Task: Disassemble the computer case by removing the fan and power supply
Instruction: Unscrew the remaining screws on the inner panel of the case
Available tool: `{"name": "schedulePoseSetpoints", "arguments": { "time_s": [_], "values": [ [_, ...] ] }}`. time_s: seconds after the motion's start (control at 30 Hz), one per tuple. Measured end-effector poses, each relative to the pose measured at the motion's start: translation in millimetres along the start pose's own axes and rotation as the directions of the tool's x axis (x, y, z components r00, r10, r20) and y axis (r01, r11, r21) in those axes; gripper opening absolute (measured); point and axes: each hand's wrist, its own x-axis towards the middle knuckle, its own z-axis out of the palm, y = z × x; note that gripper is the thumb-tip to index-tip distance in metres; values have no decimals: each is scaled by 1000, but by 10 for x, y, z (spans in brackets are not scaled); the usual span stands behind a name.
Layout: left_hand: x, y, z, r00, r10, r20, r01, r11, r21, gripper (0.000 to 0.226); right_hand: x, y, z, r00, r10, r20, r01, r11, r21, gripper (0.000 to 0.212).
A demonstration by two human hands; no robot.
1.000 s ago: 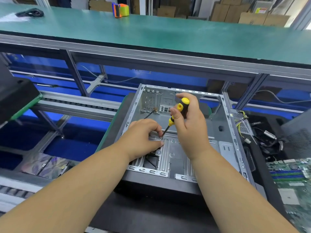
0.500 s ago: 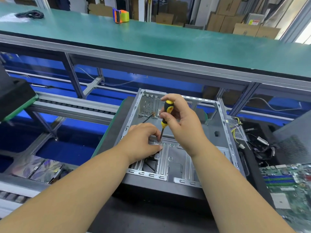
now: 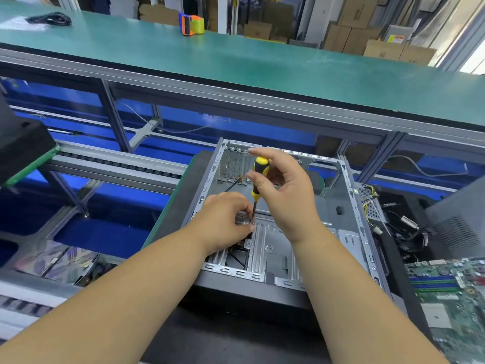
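The grey computer case (image 3: 349, 206) lies open on its side in front of me, its inside mostly bare metal. My right hand (image 3: 286, 195) grips a yellow-and-black screwdriver (image 3: 258, 177) nearly upright, its tip down at a screw on the case floor. My left hand (image 3: 225, 219) rests inside the case with its fingertips pinched around the screwdriver tip and a small shiny metal part. A dark opening (image 3: 237, 256) shows just below that hand. A power supply (image 3: 368, 203) with coloured wires lies outside the case, to its right.
A green motherboard (image 3: 451, 292) lies at the right, with loose black cables (image 3: 412, 232) and a dark mesh panel (image 3: 462, 222) above it. A green workbench shelf (image 3: 262, 64) with a tape dispenser (image 3: 191, 23) spans the back. A black block (image 3: 23, 145) sits at the left.
My right hand has swung the screwdriver from tilted to nearly upright, with the handle moving left. My left hand has stayed pinched at the tip. The view has shifted slightly.
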Motion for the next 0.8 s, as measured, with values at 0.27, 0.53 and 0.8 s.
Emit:
{"name": "schedulePoseSetpoints", "arguments": {
  "time_s": [0.27,0.53,0.8],
  "values": [
    [4,10,-8,1000,2,16,-2,1000,5,17,-61,-42,-38,999,48,7,-48,999,24,32],
    [-2,6,7,1000,-5,7,5,1000,1,16,-31,-199,-30,996,-21,-91,13,997,-81,22],
    [5,6,6,1000,-9,11,9,999,35,11,-15,-279,-99,993,112,-23,-113,992,-56,21]
  ]
}}
